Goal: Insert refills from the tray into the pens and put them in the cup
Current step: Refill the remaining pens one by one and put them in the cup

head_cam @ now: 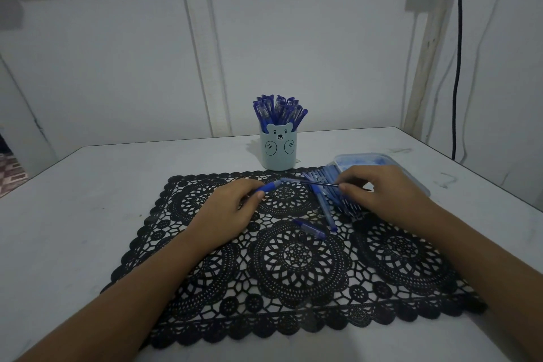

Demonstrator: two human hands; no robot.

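L hand (232, 209) grip curled round pen barrel (271, 185); R hand (382, 191) grip pinches refill (317, 183), end meeting barrel, over mat (293, 273).

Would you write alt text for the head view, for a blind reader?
The left hand holds a blue pen barrel while the right hand pinches a refill pointed at it, over a black lace mat. A bear cup of pens stands behind.

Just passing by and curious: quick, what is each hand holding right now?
Left hand: grips a pen by its blue grip end.
Right hand: pinches a thin refill that points toward the pen.
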